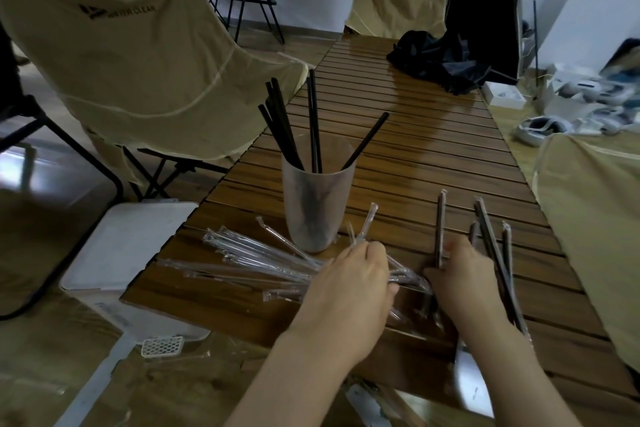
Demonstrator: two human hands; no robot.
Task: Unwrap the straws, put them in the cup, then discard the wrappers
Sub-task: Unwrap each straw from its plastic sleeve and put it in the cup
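Observation:
A frosted plastic cup (317,204) stands on the slatted wooden table (415,156) and holds several unwrapped black straws (313,121). A fan of clear empty wrappers (249,256) lies left of the cup near the table's front edge. My left hand (349,288) lies over their right ends with curled fingers gripping the bundle. My right hand (467,281) holds one wrapped black straw (440,229) that points away from me. Several more wrapped straws (495,253) lie to its right.
A white lidded bin (128,246) stands on the floor left of the table. Beige folding chairs (138,55) stand at the left, far end and right. A black bag (440,59) lies at the table's far end. Boxes and headsets (571,104) clutter the right floor.

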